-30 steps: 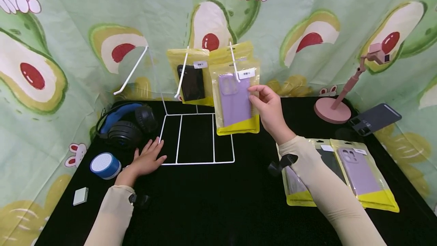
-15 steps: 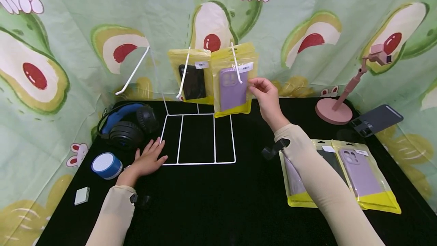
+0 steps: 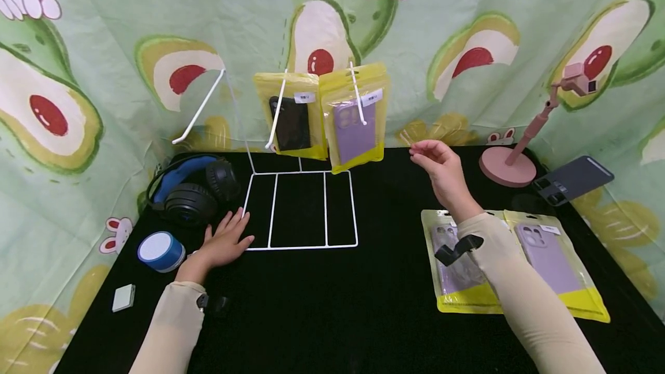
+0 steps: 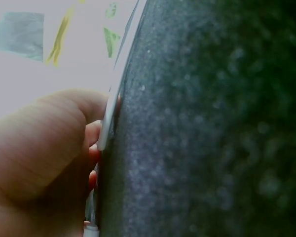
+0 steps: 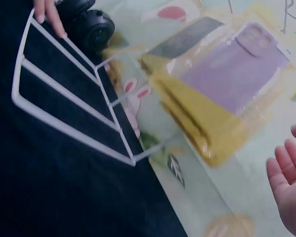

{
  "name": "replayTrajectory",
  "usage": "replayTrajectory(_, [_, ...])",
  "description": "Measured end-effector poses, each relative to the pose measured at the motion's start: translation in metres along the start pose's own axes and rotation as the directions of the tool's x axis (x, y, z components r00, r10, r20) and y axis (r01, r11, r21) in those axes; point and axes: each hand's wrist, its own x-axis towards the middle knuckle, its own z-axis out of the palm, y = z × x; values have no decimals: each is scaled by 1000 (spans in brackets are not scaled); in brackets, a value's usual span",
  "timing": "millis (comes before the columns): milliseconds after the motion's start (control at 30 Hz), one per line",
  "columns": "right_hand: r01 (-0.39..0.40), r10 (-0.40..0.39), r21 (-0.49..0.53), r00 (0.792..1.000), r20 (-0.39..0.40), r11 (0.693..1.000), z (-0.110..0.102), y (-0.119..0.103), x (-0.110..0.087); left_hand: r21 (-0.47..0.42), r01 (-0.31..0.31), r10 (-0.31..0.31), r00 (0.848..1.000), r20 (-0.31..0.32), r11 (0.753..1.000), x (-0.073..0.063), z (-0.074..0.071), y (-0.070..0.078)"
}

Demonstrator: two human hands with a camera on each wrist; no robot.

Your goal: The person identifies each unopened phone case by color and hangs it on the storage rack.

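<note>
My left hand rests with fingers spread at the front left corner of a white wire display rack, touching its base. In the left wrist view the thumb and fingertips lie along the white wire. My right hand is in the air right of the rack, fingers loosely bent, holding nothing. A yellow-edged bag with a purple phone case hangs on the rack's right hook, with another bag behind it. Beside it a bag with a black phone case hangs on the middle hook. The left hook is bare.
Bagged phone cases lie at the right, partly under my right forearm. Behind them are a phone and a pink stand. At the left sit headphones, a blue round speaker and a small white box.
My right hand has let go of the purple phone case bag and drawn back to the right. The bag has slid back along the hook. The left hand has stayed put.
</note>
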Motion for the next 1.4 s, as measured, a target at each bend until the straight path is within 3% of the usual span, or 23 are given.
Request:
replayTrajectory(133, [-32,38,-49,993,109,998,-27,-3,-23,2,-1,1,1000,-7,1000,-1,0,0])
replayTrajectory(233, [-68,99,-170,979,178,983,-47,-7,-43,6,-1,1,1000,-10,1000,-2,0,-1])
replayTrajectory(300, [-81,145,-296,969,201,952,-60,-11,-57,2,-5,5,1000,-8,1000,-2,0,-1])
replayTrajectory(433, [-121,256,-538,949,184,834,-84,-23,-83,2,-13,13,1000,-13,1000,0,4,-4])
replayTrajectory(500, [-161,335,-649,930,153,743,-94,-30,-94,8,-12,13,1000,-16,1000,2,6,-5])
replayTrajectory(700, [-254,549,-834,833,68,489,-114,-46,-113,3,-10,10,1000,-7,1000,-1,2,-1])
replayTrajectory(800, [-279,614,-851,787,63,445,-119,-46,-118,2,-12,12,1000,-6,1000,0,2,-1])
replayTrajectory(900, [-350,651,-830,759,21,434,-119,-40,-120,5,-10,10,1000,-8,1000,0,4,-3])
replayTrajectory(967, [-389,649,-813,761,-19,433,-117,-35,-121,4,-12,12,1000,-9,1000,0,4,-3])
replayTrajectory(1100, [-402,608,-815,790,-78,417,-108,-26,-123,-4,-17,17,1000,-9,1000,0,5,-3])
replayTrajectory(1300, [-353,565,-877,816,-118,326,-88,-17,-125,3,-3,3,1000,-3,1000,-2,3,-1])
replayTrajectory(1367, [-342,547,-885,828,-124,317,-82,-12,-127,3,-4,4,1000,-6,1000,-2,1,0])
replayTrajectory(1400, [-333,528,-884,841,-120,329,-80,-10,-129,2,-7,7,1000,-8,1000,-2,1,1])
